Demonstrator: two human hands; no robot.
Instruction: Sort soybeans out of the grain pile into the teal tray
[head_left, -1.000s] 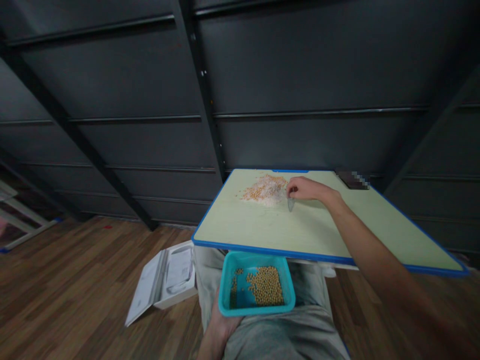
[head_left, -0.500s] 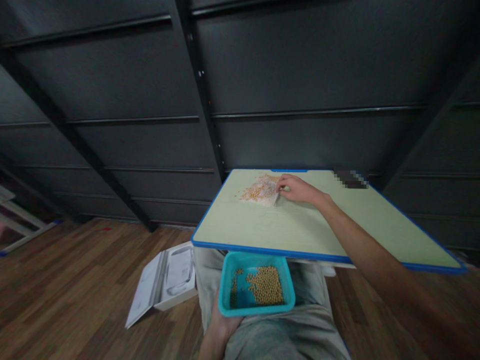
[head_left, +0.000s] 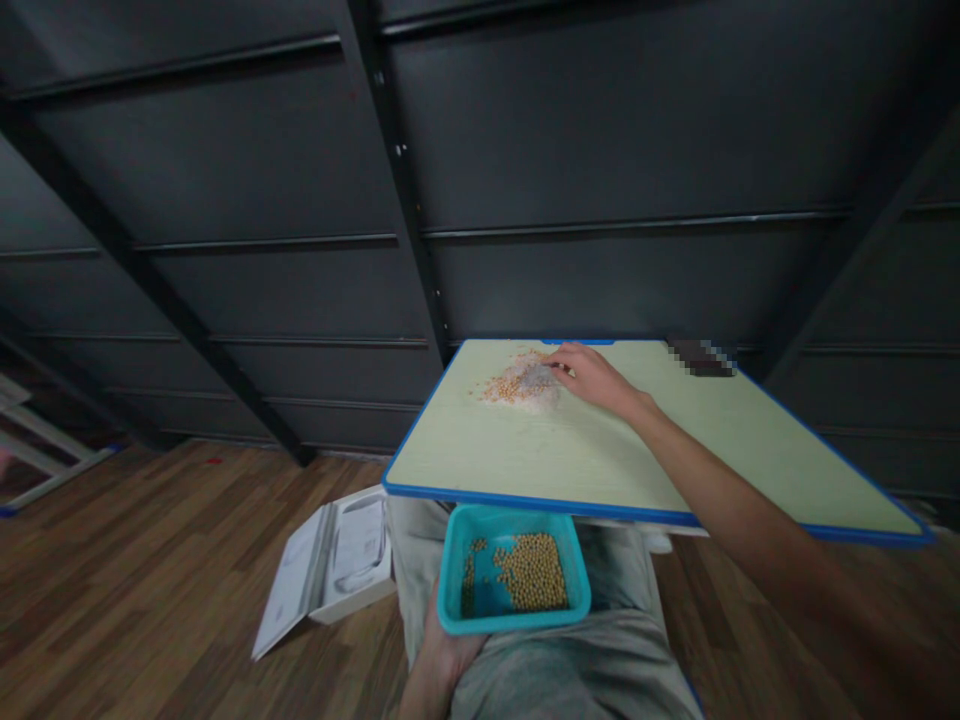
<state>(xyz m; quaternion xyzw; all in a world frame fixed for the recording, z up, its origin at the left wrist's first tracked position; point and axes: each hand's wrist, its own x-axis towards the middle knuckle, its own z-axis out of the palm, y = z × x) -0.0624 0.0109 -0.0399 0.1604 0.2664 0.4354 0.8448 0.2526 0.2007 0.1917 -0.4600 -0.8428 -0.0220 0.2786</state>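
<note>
My right hand (head_left: 589, 372) reaches across a pale green table (head_left: 615, 455) and pinches a small grey scoop (head_left: 534, 376) pushed into a pile of rice mixed with yellow beans (head_left: 517, 383) at the table's far side. My left hand (head_left: 442, 655) holds a teal tray (head_left: 512, 624) from below on my lap, just under the table's near blue edge. Several yellow beans (head_left: 531, 572) lie in the tray.
An open white box (head_left: 330, 560) lies on the wooden floor left of my legs. A dark flat object (head_left: 701, 357) rests at the table's far right. A dark panelled wall with slanting beams stands behind. A pale frame (head_left: 37, 450) sits at far left.
My right hand has moved left with the scoop, from the pile's right edge into the pile. The tray and left hand have stayed put.
</note>
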